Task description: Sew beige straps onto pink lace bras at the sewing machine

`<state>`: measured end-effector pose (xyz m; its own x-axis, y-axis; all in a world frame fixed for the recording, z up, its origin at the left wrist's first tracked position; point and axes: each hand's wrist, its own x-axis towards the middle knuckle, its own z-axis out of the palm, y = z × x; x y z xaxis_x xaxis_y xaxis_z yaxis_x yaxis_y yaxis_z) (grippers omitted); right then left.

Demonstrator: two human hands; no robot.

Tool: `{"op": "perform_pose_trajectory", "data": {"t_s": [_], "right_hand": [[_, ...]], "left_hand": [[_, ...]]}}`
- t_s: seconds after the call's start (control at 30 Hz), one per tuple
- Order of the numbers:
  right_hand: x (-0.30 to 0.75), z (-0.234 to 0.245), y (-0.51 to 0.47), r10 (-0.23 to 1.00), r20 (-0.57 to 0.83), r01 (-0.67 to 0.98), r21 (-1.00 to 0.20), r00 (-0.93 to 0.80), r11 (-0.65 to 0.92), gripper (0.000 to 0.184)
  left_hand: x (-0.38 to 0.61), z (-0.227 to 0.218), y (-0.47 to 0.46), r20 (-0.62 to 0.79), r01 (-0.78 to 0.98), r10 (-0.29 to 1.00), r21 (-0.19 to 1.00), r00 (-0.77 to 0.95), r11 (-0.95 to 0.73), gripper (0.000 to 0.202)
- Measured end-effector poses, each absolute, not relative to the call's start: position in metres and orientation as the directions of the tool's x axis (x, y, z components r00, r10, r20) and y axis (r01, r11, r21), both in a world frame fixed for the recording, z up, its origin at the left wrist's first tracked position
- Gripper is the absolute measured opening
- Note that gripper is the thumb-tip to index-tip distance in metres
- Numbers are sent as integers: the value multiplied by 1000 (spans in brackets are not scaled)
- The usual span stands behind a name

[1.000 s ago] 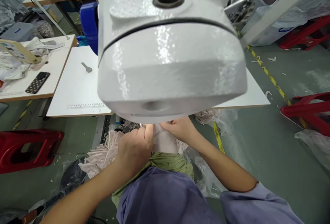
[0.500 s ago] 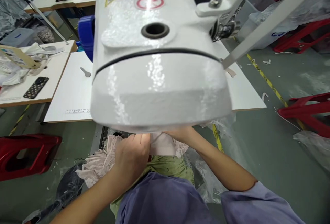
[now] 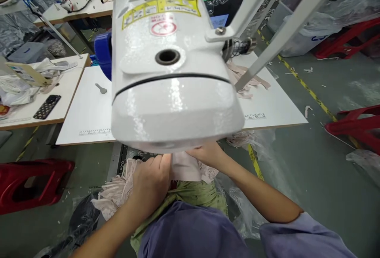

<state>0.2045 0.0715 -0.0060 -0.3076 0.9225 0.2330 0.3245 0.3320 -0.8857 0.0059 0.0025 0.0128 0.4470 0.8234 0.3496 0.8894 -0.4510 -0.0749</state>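
Observation:
Below the front of a large white sewing machine head (image 3: 178,107), my two hands hold a pale pink piece of fabric (image 3: 186,167). My left hand (image 3: 152,179) is closed at the fabric's left edge, knuckles up. At its right edge, my right hand (image 3: 208,154) pinches the cloth, its fingertips partly hidden by the machine. Lace trim shows beside the fabric near my right hand. A bunched heap of pale pink lace garments (image 3: 118,190) hangs left of my left hand. The needle area is hidden behind the machine head.
The white tabletop (image 3: 83,107) carries a small grey spoon-shaped tool (image 3: 101,88) at left and pink fabric strips (image 3: 249,80) at right. A patterned phone (image 3: 47,106) lies on the neighbouring table. Red stools (image 3: 35,183) stand either side; a slanted white pole (image 3: 285,36) rises at right.
The view has shifted, so the machine head appears smaller and further left, and the pink strips now show. More of my right hand is visible; both hands keep their hold on the fabric.

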Motion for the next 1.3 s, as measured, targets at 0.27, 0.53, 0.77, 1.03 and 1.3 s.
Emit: {"op": "perform_pose_trajectory", "data": {"t_s": [0.27,0.53,0.77,1.03,1.3], "right_hand": [[207,-18,63,941,170,333,-904,-293,267,38],[214,-37,51,960,154,388,-891,-233,237,28],[208,-23,-30,842,229,408,-793,-488,452,32],[148,-38,-36,783,62,-70,-997,-618,24,45],[91,-85,-11,870,-369,-472,-734,-328,-489,30]], "left_hand": [[-7,8,-2,378,902,857,110,350,-417,23],[-17,12,-1,80,709,996,700,39,-84,31],[-24,17,-10,-338,496,853,861,397,109,34],[-59,40,-45,-294,333,913,923,284,193,27],[-77,-1,-45,-100,727,991,673,-93,136,23]]}}
